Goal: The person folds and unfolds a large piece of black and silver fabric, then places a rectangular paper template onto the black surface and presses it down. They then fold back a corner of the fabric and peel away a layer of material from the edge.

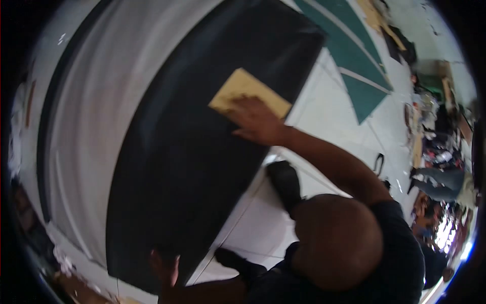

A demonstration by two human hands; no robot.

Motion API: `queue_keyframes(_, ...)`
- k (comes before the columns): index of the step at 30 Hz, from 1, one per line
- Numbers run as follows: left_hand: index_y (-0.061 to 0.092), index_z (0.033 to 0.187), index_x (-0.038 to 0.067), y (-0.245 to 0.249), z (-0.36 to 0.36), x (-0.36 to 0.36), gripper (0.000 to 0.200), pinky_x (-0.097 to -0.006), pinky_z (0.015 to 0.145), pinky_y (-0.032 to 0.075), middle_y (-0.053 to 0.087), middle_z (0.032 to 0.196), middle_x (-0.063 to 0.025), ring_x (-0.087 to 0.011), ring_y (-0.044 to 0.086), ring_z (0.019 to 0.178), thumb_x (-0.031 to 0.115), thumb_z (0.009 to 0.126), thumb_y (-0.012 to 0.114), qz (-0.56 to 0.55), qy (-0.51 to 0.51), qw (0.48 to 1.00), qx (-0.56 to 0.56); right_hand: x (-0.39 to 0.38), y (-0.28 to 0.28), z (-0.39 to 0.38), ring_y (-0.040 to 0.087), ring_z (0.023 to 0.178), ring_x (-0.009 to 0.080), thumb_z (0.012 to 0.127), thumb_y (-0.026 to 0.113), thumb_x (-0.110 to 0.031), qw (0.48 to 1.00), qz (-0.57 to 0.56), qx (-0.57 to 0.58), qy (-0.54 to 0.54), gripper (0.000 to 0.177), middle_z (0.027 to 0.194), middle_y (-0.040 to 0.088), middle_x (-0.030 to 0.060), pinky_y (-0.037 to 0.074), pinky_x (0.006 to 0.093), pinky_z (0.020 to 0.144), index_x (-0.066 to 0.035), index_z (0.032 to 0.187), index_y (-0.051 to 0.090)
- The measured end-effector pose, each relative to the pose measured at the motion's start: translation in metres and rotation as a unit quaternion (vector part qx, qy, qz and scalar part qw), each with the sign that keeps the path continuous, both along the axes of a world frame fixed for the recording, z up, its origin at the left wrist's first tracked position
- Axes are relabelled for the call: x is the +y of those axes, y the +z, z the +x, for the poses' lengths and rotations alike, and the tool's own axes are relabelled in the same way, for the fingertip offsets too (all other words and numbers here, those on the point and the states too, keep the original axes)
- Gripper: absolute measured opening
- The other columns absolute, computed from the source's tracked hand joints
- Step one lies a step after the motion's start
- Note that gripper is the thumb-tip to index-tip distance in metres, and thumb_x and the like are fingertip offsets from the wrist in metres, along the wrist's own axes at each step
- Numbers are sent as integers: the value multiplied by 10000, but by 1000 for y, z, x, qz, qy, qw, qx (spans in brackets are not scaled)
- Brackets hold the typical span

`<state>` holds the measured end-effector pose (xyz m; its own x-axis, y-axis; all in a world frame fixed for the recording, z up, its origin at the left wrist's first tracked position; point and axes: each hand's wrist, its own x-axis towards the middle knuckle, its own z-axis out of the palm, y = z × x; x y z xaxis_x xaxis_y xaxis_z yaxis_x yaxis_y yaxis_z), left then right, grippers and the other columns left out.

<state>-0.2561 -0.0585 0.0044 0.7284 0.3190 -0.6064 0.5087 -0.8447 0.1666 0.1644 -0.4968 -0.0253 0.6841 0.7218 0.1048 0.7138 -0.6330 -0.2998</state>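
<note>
In the head view, my right hand (254,117) lies over a yellow sheet (242,81), which rests on the long black panel (174,147); blur keeps me from telling whether those fingers are together or clamped. My left hand (164,268) is over the panel's lower end, thumb apart from the fingers; I cannot tell if it touches. A striped green piece (363,104) lies beyond the panel's edge, on the white floor (334,119).
</note>
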Motion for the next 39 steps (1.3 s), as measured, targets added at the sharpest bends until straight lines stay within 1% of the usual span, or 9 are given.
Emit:
queue_keyframes(5,235,1458,69,11,22,-23,1003,-524,1101,247,191,1464,-288,-437,241,1345,417,696,786,-47,85,995,-15,-6,100,-69,463,1204,386,793,710,-186,991,-19,92,-94,527,1311,458,200,413,434,991,-94,1271,508)
queue_keyframes(8,240,1462,106,-20,-20,-7,930,-554,1095,237,171,1482,-261,-445,166,1370,453,745,721,8,-31,995,-94,-4,124,-119,466,1202,380,798,707,-190,975,-61,155,-150,527,1304,466,196,416,428,996,-87,1274,506)
queue_keyframes(15,185,1467,88,-13,-3,-7,1009,-543,1070,304,158,1483,-232,-447,164,1370,456,725,762,15,62,997,44,14,64,-167,340,1316,376,805,695,-357,980,-156,124,-18,641,1408,358,189,332,515,1038,-116,1343,443)
queue_keyframes(21,221,1456,126,-7,-7,-4,960,-542,1055,332,160,1490,-213,-427,158,1382,429,729,770,-2,75,997,13,33,5,-193,212,1385,377,870,547,-525,985,-170,39,0,647,1464,293,169,97,557,1139,-138,1373,423)
queue_keyframes(24,258,1439,119,12,-4,-2,914,-521,1063,337,211,1453,-246,-429,210,1356,420,736,759,-22,93,995,-3,35,2,-202,206,1388,372,874,531,-537,988,-149,28,-17,652,1462,297,171,92,558,1139,-135,1374,419)
queue_keyframes(27,353,1390,82,-12,-35,18,770,-479,1026,376,324,1398,-237,-416,333,1296,409,789,708,-9,138,972,-188,40,4,-203,222,1379,378,877,527,-535,990,-135,34,0,651,1450,313,181,110,551,1134,-121,1368,422)
queue_keyframes(30,484,1286,37,44,-66,33,595,-426,992,404,478,1285,-211,-372,457,1203,375,833,671,-17,171,957,-232,44,-6,-205,257,1360,392,879,559,-476,994,-97,56,-18,590,1421,350,190,136,554,1126,-85,1314,479)
queue_keyframes(34,582,1174,18,112,-164,47,455,-398,984,414,576,1196,-176,-317,509,1164,352,867,625,-6,198,971,-133,45,-17,-207,221,1378,385,886,584,-410,994,-87,55,-30,548,1433,327,185,138,545,1130,-78,1308,473)
queue_keyframes(39,578,1166,10,187,-311,54,506,-392,933,455,622,1134,-185,-316,580,1078,388,840,659,58,329,942,-15,50,-9,-209,198,1388,378,892,576,-409,990,-113,71,-44,548,1441,308,186,132,543,1136,-79,1314,462)
